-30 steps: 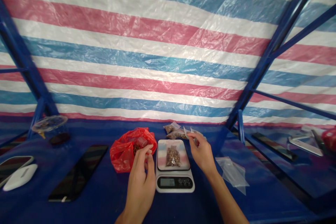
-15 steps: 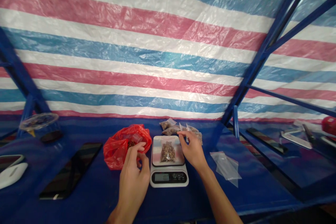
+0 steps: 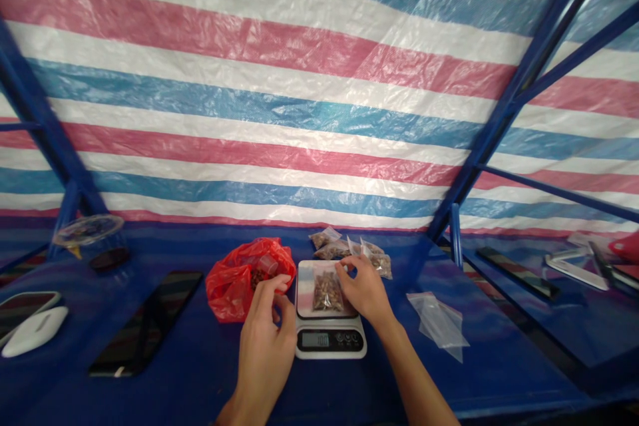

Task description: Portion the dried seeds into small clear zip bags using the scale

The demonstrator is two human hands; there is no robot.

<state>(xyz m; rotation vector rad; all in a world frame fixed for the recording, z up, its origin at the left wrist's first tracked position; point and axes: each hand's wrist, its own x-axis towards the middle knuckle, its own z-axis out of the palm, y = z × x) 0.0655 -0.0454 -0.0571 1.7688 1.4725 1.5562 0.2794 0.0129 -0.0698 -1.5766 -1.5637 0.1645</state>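
Zip bag of brown dried pieces (image 3: 327,293) lying on the tray of a digital kitchen scale (image 3: 330,341). Right hand (image 3: 364,289): thumb and forefinger pinched close at the bag's top edge; actual grip cannot be told. Left hand (image 3: 264,346): fingers half curled beside a red plastic bag (image 3: 234,286), any hold unclear. Filled small bags (image 3: 377,263) lie behind the scale, a flat clear bag (image 3: 438,326) to its right.

glossy, crinkled red plastic bag (image 3: 244,279); clear, smooth plastic zip bag (image 3: 438,319); smooth white plastic kitchen scale (image 3: 319,351) with a glossy platform; creased, woven plastic tarpaulin (image 3: 319,80); painted blue metal frame (image 3: 522,80).
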